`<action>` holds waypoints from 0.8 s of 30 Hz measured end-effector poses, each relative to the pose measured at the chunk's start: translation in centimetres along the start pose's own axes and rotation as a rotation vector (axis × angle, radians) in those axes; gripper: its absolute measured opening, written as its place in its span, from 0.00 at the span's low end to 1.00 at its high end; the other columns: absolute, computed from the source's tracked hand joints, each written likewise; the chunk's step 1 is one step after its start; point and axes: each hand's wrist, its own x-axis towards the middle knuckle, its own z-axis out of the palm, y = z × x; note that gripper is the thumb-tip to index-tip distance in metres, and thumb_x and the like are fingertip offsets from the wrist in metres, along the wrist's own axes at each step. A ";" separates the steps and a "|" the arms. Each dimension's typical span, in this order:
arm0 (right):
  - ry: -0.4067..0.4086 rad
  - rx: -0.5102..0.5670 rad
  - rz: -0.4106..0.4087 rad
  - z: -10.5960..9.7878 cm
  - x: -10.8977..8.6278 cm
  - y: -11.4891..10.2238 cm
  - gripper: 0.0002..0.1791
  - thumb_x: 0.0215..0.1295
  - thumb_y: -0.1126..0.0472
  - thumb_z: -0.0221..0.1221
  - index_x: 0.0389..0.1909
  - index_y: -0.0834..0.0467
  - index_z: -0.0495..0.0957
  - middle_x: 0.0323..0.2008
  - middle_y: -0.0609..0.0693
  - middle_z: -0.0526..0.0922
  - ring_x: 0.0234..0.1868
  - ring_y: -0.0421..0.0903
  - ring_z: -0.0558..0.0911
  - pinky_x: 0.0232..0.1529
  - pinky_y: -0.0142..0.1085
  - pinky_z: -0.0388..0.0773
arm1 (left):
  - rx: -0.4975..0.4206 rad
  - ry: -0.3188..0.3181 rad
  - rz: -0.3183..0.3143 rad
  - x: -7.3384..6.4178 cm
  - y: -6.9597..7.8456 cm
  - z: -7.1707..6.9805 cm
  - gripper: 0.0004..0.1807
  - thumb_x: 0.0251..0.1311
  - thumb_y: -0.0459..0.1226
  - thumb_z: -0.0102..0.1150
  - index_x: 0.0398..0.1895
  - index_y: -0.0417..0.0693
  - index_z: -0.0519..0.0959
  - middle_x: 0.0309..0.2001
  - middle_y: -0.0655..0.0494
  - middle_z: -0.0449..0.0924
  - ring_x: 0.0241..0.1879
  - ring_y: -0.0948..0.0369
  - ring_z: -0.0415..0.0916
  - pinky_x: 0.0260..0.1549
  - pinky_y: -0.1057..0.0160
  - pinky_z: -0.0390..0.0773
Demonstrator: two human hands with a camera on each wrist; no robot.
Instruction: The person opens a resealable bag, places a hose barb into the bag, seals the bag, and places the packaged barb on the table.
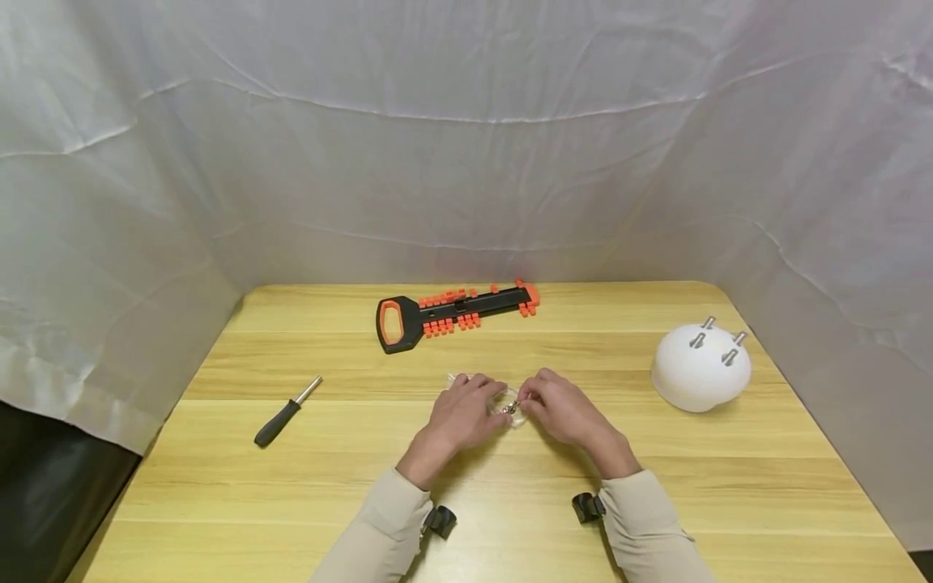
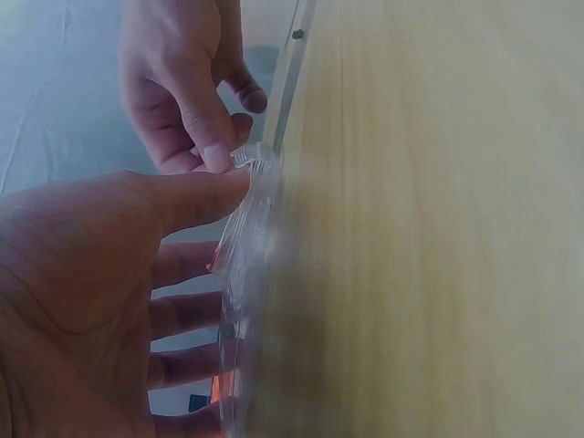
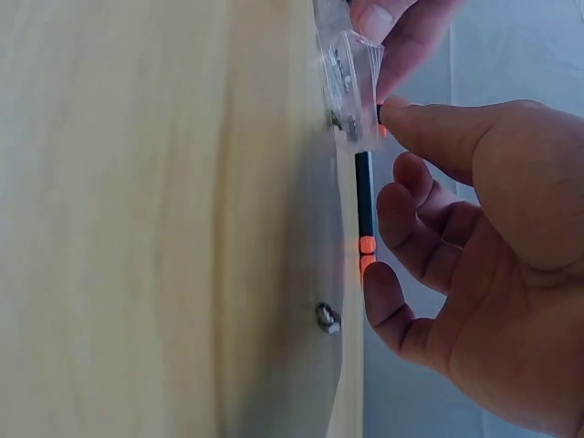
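A clear plastic zip bag (image 1: pixel 519 420) with small metal hardware (image 1: pixel 509 408) inside lies between the two hands at the middle of the table. My left hand (image 1: pixel 468 411) holds the bag, its thumb on top in the left wrist view, the other fingers spread along the bag (image 2: pixel 242 301). The right hand (image 1: pixel 564 409) pinches at the bag's near end with thumb and finger; its other fingers are loosely curled in the right wrist view. Below that hand, a small metal piece (image 3: pixel 328 318) lies loose on the table. What kind of hardware it is cannot be made out.
To the left lies a screwdriver (image 1: pixel 279 423) with a dark handle. A black tool rack (image 1: pixel 474 306) with orange clips lies at the back. At the right stands a rounded white object (image 1: pixel 692 376) with several metal posts. Grey-white sheeting (image 1: pixel 466 178) surrounds the wooden table (image 1: pixel 219 502).
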 end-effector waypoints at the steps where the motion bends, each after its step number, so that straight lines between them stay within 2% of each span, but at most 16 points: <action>1: 0.004 0.002 0.000 -0.1 -0.1 0.1 0.03 0.66 0.59 0.59 0.37 0.51 0.81 0.34 0.43 0.74 0.35 0.39 0.74 0.41 0.37 0.75 | 0.003 0.000 0.001 0.0 0.0 0.0 0.28 0.60 0.56 0.60 0.63 0.59 0.74 0.60 0.58 0.76 0.53 0.56 0.71 0.41 0.57 0.78; 8: 0.049 0.023 0.046 -1.0 -0.8 1.5 0.05 0.67 0.59 0.58 0.41 0.52 0.81 0.37 0.45 0.76 0.38 0.42 0.76 0.43 0.40 0.76 | 0.000 0.015 0.010 0.1 -0.1 0.1 0.29 0.59 0.55 0.61 0.62 0.58 0.75 0.59 0.57 0.77 0.53 0.56 0.71 0.42 0.57 0.77; 14: 0.067 0.032 0.046 -1.5 -1.4 2.6 0.05 0.67 0.59 0.58 0.40 0.53 0.80 0.37 0.46 0.77 0.38 0.42 0.76 0.42 0.40 0.76 | -0.003 0.013 0.006 0.0 0.0 0.1 0.28 0.59 0.55 0.61 0.62 0.58 0.75 0.59 0.57 0.77 0.53 0.55 0.71 0.43 0.56 0.77; 24: 0.040 0.040 0.089 -2.3 -2.7 3.2 0.04 0.66 0.59 0.59 0.37 0.53 0.81 0.33 0.46 0.77 0.34 0.41 0.75 0.39 0.36 0.74 | 0.002 -0.002 0.005 0.1 0.0 0.1 0.29 0.60 0.56 0.60 0.63 0.59 0.74 0.60 0.57 0.75 0.55 0.55 0.71 0.44 0.55 0.78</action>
